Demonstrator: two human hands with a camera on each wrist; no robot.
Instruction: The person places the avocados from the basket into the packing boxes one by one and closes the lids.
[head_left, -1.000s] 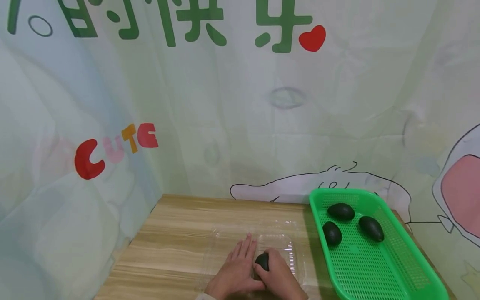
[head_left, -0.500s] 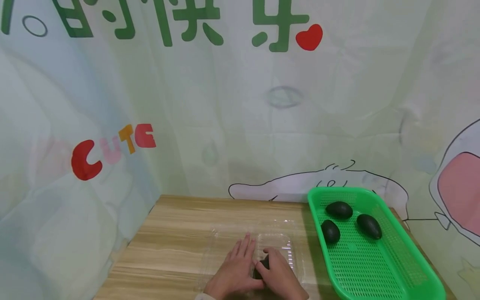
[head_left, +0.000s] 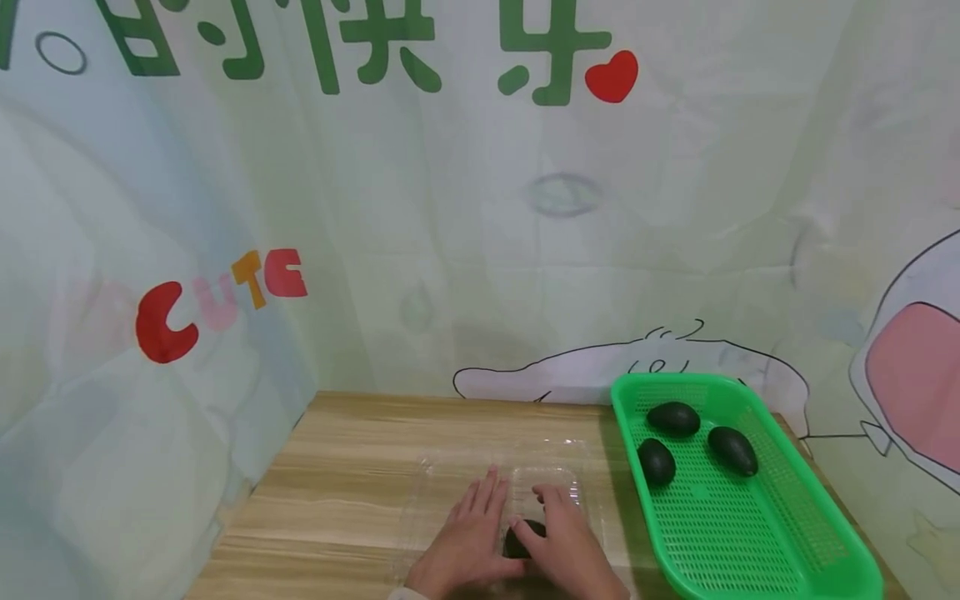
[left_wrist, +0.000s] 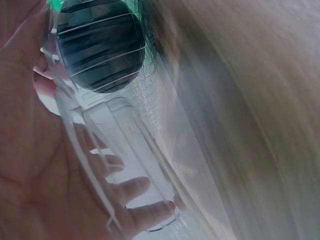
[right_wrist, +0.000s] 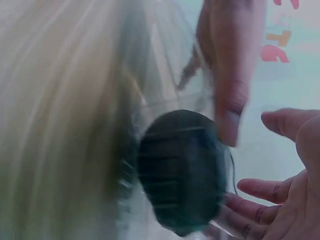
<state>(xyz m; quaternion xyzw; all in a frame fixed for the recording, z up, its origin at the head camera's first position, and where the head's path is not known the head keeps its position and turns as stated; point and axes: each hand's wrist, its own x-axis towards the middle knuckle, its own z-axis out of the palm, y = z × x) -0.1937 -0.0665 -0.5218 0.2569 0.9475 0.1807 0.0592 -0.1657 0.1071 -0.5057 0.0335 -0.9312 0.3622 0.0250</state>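
A dark avocado (head_left: 525,537) lies in one side of a clear plastic clamshell container (head_left: 566,477) on the table. My left hand (head_left: 472,529) rests along the container's middle with its fingers straight and side by side. In the left wrist view, the clear plastic (left_wrist: 125,135) lies close to the palm, left of the avocado. My right hand (head_left: 562,533) hovers over the avocado with spread, loosely bent fingers. The right wrist view shows the right fingers (right_wrist: 265,190) apart from the avocado (right_wrist: 182,170); whether any fingertip still touches it, I cannot tell.
A green perforated basket (head_left: 817,508) stands on the right of the wooden table (head_left: 345,467). Three more avocados, one of them a dark avocado (head_left: 733,451), lie in it. A printed cloth backdrop (head_left: 420,208) hangs behind and at the left.
The right hand's fingers have loosened from their grip on the avocado and lifted off it. The avocado has settled lower in the container. The left hand stays put; the view shifts slightly.
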